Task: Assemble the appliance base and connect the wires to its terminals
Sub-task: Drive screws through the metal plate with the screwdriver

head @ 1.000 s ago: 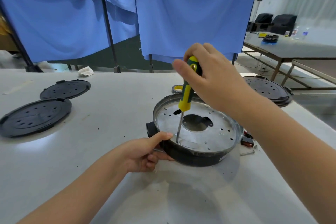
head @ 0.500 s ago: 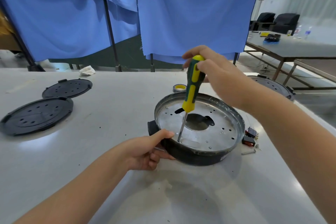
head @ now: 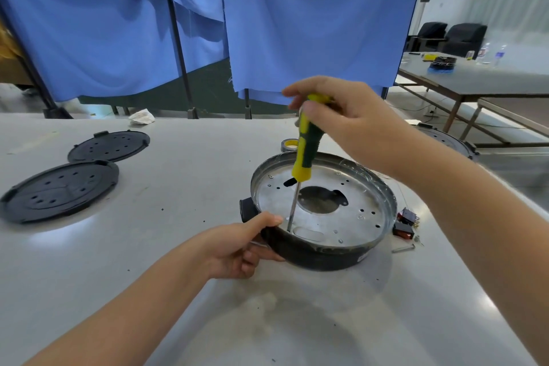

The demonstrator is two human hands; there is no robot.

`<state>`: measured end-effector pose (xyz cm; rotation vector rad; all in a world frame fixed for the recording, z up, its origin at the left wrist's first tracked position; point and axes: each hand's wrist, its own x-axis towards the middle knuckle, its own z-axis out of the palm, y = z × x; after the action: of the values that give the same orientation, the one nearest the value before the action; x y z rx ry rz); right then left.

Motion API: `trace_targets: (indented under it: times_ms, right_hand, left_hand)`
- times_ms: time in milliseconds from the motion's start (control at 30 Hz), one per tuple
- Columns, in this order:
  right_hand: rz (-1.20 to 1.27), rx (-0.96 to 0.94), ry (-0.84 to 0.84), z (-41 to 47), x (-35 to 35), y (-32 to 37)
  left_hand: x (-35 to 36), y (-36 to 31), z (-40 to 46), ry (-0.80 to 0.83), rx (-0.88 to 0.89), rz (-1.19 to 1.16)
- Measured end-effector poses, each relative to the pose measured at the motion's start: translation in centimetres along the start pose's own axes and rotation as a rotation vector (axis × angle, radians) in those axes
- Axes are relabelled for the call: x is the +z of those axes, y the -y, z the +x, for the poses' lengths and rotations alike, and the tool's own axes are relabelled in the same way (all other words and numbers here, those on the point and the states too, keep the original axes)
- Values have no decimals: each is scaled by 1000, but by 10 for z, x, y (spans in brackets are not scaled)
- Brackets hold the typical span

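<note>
- Since the earlier frames, the right hand [head: 341,125] has turned about the top of the screwdriver [head: 306,145]; its tip stays planted at the near-left inner edge of the appliance base [head: 323,211].
- Far left on the grey table [head: 148,246], two black perforated discs [head: 59,190] lie flat, one behind the other.
- Left hand [head: 237,246] grips the base's near-left rim, thumb laid along the top edge, fingers curled under the black wall.
- Appliance base sits at the table's middle, silver plate up with a large central hole.
- Right hand pinches the yellow-green handle, the screwdriver leaning slightly right.
- Just right of the base lie red-and-black switches [head: 405,223] and a loose screw [head: 402,248].
</note>
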<state>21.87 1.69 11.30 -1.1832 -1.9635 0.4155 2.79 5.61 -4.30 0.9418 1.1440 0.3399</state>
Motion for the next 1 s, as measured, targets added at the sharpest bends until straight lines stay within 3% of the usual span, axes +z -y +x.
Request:
trace_targets:
  times_ms: [100,167,267,333,467,500,633,667,733,867,933,1000]
  right_hand:
    - [-392,-88,-110,-1,3,0]
    - [-521,-99,-110,0,5,1]
    - [-169,17,72,2,2,2]
    - [-118,10,84,2,-3,3]
    - [-599,-80,-69,-3,-2,6]
    - [-620,-74,-67,-3,-1,5]
    - [-77,40,100,-1,-5,9]
    - [-46,32,98,0,-5,8]
    - [-193,-63,-2,0,-2,6]
    - [-756,-90,-138,0,5,2]
    - [-738,-92,-142,-1,6,4]
    - [-457,-50,-16,-2,4,3]
  left_hand:
    - [-1,1,1,-4,-4,-1]
    - [-1,1,2,-2,-7,-3]
    - [-2,1,2,-1,-4,-4]
    - [-1,1,3,-6,-5,-6]
    - [-1,1,3,-10,-5,-2]
    - [-1,1,3,-8,-6,-2]
    - [-1,1,3,-10,-4,-3]
    - [-1,1,3,-11,-4,-2]
    - [-1,1,3,-8,-2,-5]
    - [-1,1,2,-2,-6,5]
    - [-2,1,2,4,-11,1]
    - [-3,0,2,18,-14,-8]
